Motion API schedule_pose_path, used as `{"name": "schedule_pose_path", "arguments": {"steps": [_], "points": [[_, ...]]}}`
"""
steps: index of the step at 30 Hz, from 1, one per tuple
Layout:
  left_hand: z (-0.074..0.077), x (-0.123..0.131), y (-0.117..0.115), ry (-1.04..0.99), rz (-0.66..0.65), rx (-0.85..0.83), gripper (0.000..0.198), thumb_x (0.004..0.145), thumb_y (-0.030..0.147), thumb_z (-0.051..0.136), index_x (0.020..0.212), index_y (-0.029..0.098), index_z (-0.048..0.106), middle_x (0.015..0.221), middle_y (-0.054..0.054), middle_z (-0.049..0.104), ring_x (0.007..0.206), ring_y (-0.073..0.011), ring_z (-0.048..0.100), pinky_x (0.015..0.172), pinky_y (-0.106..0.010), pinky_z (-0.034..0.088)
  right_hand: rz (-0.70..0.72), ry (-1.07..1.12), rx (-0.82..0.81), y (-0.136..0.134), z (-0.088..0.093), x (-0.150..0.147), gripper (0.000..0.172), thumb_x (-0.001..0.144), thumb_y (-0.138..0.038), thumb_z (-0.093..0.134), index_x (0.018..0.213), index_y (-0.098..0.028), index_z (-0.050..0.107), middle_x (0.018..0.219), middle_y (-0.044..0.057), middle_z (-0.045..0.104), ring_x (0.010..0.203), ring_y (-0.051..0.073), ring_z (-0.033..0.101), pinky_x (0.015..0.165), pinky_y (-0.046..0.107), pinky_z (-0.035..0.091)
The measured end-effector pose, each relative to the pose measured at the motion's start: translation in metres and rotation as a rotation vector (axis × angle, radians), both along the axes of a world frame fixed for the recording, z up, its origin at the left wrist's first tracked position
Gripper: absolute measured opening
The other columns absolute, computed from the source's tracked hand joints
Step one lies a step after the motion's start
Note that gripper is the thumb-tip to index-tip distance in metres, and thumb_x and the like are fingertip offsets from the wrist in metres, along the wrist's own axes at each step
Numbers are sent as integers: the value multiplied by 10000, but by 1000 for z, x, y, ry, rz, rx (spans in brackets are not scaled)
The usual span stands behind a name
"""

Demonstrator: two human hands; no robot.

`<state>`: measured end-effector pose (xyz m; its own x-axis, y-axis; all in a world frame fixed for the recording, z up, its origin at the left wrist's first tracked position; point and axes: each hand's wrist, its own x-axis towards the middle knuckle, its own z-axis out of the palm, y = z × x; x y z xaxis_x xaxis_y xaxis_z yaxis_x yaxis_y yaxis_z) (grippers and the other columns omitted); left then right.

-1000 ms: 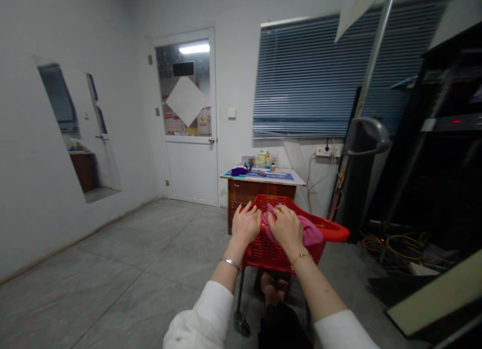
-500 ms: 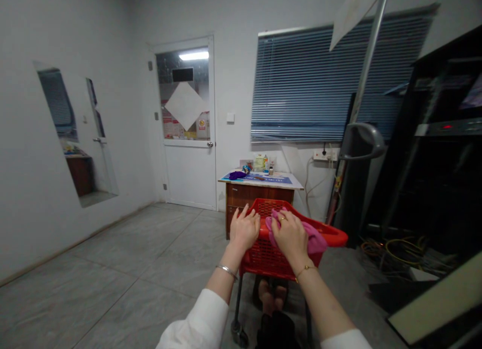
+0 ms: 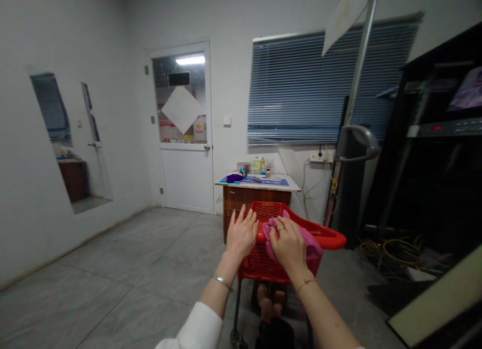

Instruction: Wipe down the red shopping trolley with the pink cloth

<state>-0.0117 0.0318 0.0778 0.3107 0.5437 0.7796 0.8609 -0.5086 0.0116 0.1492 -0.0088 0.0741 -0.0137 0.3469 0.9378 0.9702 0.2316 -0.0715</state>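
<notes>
A red plastic basket (image 3: 324,233) sits on a wheeled frame right in front of me. My left hand (image 3: 241,234) rests on its near left rim with the fingers spread, holding nothing. My right hand (image 3: 289,244) presses a pink cloth (image 3: 311,246) against the near rim, fingers lying over the cloth; a ring and a bracelet show on it. The cloth drapes over the rim to the right of my hand.
A wooden desk (image 3: 258,194) with a blue mat and small items stands behind the basket. A white door (image 3: 184,138) is at the back left, blinds (image 3: 301,88) behind. A dark rack (image 3: 437,153), cables (image 3: 391,248) and a leaning pole (image 3: 354,93) crowd the right.
The view has tilted up and shifted slightly. My left hand has slid a little and its fingers have spread; my right hand keeps the cloth on the rim.
</notes>
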Motion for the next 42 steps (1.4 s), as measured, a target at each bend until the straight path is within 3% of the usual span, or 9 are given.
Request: {"name": "schedule_pose_path", "arguments": {"steps": [3, 10, 13, 18, 27, 31, 35, 39, 42], "points": [[2, -3, 0, 20, 2, -17, 368, 997, 270, 378, 1269, 197, 614, 1359, -52, 587, 1407, -270, 352, 1149, -544, 300, 46, -28, 2, -2, -1, -4, 290, 888, -223, 489, 1086, -136, 682, 1085, 94, 685, 1053, 199, 577, 969, 333, 447], [2, -2, 2, 20, -22, -33, 361, 984, 244, 384, 1243, 186, 629, 1339, -50, 606, 1393, -261, 379, 1148, -545, 302, -80, 73, 19, -2, -7, 57, 279, 907, -288, 483, 1008, -151, 705, 1060, 74, 698, 980, 201, 598, 878, 316, 462], [-1, 1, 4, 3, -20, -29, 354, 978, 239, 394, 1230, 188, 638, 1324, -48, 618, 1387, -261, 389, 1146, -537, 306, -140, 124, 22, -2, -4, 44, 303, 908, -267, 474, 1083, -141, 687, 1074, 81, 694, 1008, 216, 585, 883, 325, 450], [1, -1, 3, 4, -6, -16, 349, 975, 237, 401, 1223, 190, 644, 1314, -63, 625, 1387, -259, 390, 1135, -521, 328, -11, 27, -18, -3, -1, 1, 351, 921, -179, 450, 1216, -210, 638, 1128, 33, 685, 1048, 189, 562, 950, 315, 417], [0, 1, 4, -4, -17, -40, 352, 974, 232, 393, 1205, 172, 652, 1299, -67, 636, 1372, -263, 413, 1134, -525, 329, -94, 111, -18, 0, -1, 49, 340, 937, -445, 491, 1038, -217, 722, 1092, 54, 693, 989, 211, 566, 896, 347, 455], [-1, 3, 4, -7, -19, -25, 352, 967, 223, 394, 1190, 177, 662, 1280, -74, 648, 1368, -258, 420, 1136, -518, 331, -40, 11, -32, -3, 1, 18, 464, 864, -543, 571, 1114, -173, 693, 1152, 110, 656, 1098, 252, 530, 968, 395, 443], [0, 0, 3, 12, -17, -26, 365, 969, 227, 383, 1206, 175, 655, 1286, -83, 643, 1370, -254, 418, 1137, -515, 334, 30, -53, -52, -6, 2, -4, 352, 912, -396, 541, 1160, -181, 671, 1151, 94, 665, 1114, 229, 543, 990, 379, 443], [1, -2, 3, 19, -24, -29, 368, 978, 239, 371, 1206, 177, 653, 1295, -82, 637, 1370, -250, 418, 1140, -512, 331, 32, -51, -61, -5, -3, 33, 343, 934, -338, 489, 1196, -186, 650, 1194, 81, 660, 1129, 207, 561, 1002, 362, 441], [1, 1, 3, 3, -34, -29, 361, 978, 242, 375, 1198, 190, 656, 1296, -73, 637, 1365, -249, 426, 1139, -516, 328, -82, 45, -36, -3, -7, 72, 346, 935, -350, 456, 1115, -156, 678, 1215, 106, 645, 1087, 211, 588, 943, 352, 470]]}}
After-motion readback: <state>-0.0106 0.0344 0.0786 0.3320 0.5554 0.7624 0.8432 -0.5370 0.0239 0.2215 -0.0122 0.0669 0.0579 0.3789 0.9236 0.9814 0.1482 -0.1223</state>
